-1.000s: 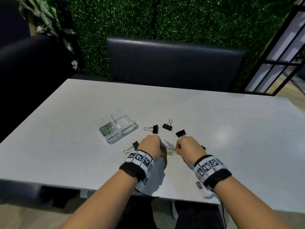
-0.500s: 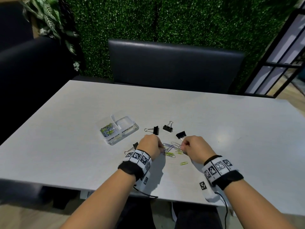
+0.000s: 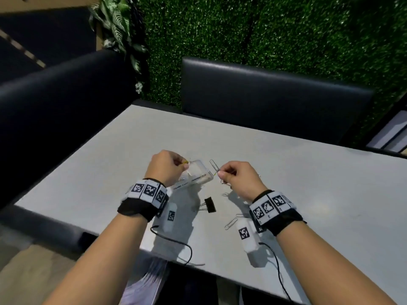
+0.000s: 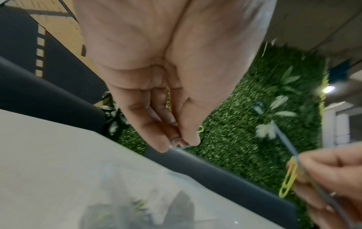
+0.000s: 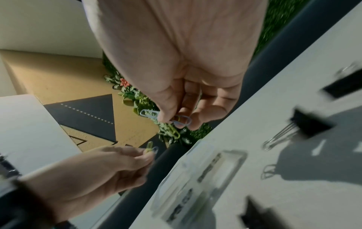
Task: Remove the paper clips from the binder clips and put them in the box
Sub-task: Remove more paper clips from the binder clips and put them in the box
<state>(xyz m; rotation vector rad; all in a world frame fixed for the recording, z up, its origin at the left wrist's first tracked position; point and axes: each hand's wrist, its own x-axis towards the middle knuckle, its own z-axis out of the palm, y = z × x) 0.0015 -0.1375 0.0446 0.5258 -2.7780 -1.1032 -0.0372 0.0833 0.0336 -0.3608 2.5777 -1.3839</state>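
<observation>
Lifting: both hands (image 3: 167,167) (image 3: 239,179) now over box (image 3: 199,176) | pinching paper clips (image 3: 214,165) (previously lower)

A pale grey tabletop (image 3: 308,194) filled the middle of the head view. Beyond its far edge stood a dark padded seat back (image 3: 275,95), and another dark upholstered bench back (image 3: 55,102) ran along the left side. Behind them rose a wall of green artificial foliage (image 3: 264,29), with variegated leaves (image 3: 116,25) hanging at its left edge. A dark-framed window (image 3: 392,133) showed at the far right. Tan wooden flooring (image 3: 26,271) lay below the tabletop's near left corner.
</observation>
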